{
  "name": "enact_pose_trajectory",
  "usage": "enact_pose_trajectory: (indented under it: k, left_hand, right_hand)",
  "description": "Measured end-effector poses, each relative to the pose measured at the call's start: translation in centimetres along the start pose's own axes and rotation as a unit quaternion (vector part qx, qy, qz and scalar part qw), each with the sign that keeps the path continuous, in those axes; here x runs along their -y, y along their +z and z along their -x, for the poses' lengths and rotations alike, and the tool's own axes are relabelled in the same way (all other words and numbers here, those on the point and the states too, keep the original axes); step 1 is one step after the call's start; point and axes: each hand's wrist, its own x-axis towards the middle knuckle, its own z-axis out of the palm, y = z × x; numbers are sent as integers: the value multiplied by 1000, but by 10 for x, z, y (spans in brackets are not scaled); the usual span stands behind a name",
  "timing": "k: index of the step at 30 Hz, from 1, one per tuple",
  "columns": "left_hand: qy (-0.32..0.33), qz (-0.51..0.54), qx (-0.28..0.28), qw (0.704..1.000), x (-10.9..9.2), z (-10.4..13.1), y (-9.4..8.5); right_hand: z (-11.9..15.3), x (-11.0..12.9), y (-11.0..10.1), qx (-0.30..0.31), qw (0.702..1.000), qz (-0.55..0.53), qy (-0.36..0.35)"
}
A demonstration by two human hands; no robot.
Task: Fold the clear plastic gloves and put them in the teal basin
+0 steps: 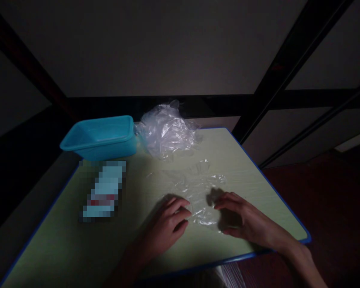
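Note:
A thin, see-through plastic piece [198, 200] lies wrinkled and flat on the table; whether it is a bag or a glove I cannot tell. By its left edge is my left hand [171, 224], palm down with the fingers a little bent and apart. On the other side, my right hand [240, 218] has its thumb well away from its curved fingers, and nothing shows between them. Both hands are close to the plastic; firm contact is hard to make out. Behind it sits a crumpled heap of clear plastic [169, 132].
A blue plastic basin [108, 150] stands at the table's back left. In front of it lies a pixelated flat object [106, 190], pale with a red band. The pale yellow table [150, 256] has a blue edge, and a dark panelled wall [156, 52] rises behind it.

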Motion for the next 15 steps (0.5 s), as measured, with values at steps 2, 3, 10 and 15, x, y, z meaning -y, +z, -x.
enact_pose_trajectory:
  k: [2,3,10,15]
  left_hand:
    - [3,2,1,1000,0,0,1]
    - [5,3,2,1000,1,1,1]
    - [14,-6,4,1000,0,2,0]
    - [9,-5,-1,1000,0,2,1]
  right_hand:
    - [4,7,0,12,1000,25,-1]
    - [6,11,1,16,999,35,-3]
    - [7,24,9,14,996,78,-31]
    - [3,30,0,-9,997,38,-61]
